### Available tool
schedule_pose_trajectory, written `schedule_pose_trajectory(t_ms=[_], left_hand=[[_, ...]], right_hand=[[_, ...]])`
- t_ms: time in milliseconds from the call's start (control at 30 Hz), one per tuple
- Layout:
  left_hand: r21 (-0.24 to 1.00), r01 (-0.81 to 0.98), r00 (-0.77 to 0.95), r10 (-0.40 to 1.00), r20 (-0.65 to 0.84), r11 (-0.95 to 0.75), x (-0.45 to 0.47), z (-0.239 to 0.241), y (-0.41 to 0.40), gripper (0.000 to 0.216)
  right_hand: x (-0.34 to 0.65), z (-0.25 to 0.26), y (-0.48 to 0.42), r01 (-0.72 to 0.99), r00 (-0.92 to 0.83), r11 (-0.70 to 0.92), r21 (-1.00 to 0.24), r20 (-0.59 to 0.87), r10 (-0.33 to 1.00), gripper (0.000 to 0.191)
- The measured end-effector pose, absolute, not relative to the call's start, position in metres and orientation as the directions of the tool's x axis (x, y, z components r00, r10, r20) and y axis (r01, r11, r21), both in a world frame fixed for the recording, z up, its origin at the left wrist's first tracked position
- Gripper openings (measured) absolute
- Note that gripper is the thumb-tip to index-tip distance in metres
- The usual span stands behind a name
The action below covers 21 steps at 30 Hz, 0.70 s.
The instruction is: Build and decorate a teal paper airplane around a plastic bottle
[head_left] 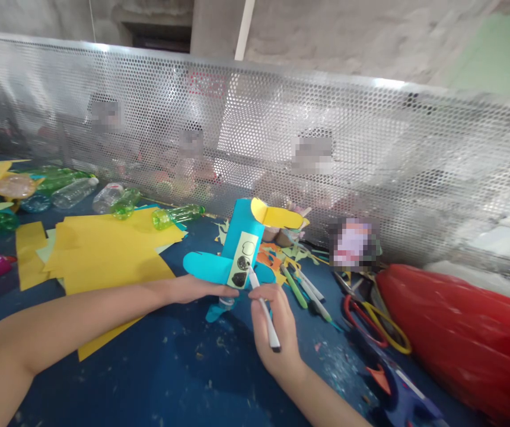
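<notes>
A blue paper airplane [239, 219] with a yellow tail piece and rounded blue wings lies tilted in front of me. A bottle neck shows at its near end. On its body is a pale strip [246, 242] with several drawn window shapes, two of them filled in black. My left hand [198, 289] grips the airplane at its near left side, with the fingers partly hidden under the wing. In my right hand [279, 323] is a white marker [267, 320], its tip touching the strip beside a blackened shape.
Yellow paper sheets [108, 249] lie left, with plastic bottles [75, 193] behind them. More markers [311, 287], paper scraps [270, 258], scissors [364, 320], a blue glue gun [406, 391] and a red plastic bag [455, 326] are right. A perforated metal screen [255, 118] stands behind, people beyond it.
</notes>
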<state>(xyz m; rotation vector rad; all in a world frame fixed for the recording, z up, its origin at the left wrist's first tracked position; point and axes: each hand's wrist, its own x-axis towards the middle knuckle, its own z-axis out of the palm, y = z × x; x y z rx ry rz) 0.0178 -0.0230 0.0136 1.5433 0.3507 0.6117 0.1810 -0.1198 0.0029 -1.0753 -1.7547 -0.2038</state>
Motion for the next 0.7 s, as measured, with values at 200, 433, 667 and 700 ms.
schedule_pose_trajectory(t_ms=[200, 433, 667, 700], left_hand=[[0.989, -0.119, 0.815, 0.56, 0.147, -0.087, 0.016, 0.0124, -0.0207, 0.045], [0.987, -0.124, 0.804, 0.574, 0.158, -0.099, 0.0167, 0.0091, -0.0187, 0.048], [0.991, -0.123, 0.78, 0.613, 0.124, -0.044, 0.0189, 0.0066, -0.0179, 0.042], [0.992, -0.124, 0.77, 0.627, 0.119, -0.036, 0.019, 0.008, -0.019, 0.042]], right_hand=[[0.1809, 0.0028, -0.1191, 0.743, -0.085, 0.581, -0.333, 0.813, 0.576, 0.014], [0.181, 0.0026, -0.1193, 0.738, -0.079, 0.582, -0.342, 0.812, 0.578, 0.012], [0.18, 0.0013, -0.1207, 0.688, -0.039, 0.596, -0.415, 0.799, 0.601, 0.014], [0.1794, 0.0016, -0.1212, 0.673, -0.028, 0.598, -0.436, 0.792, 0.609, 0.016]])
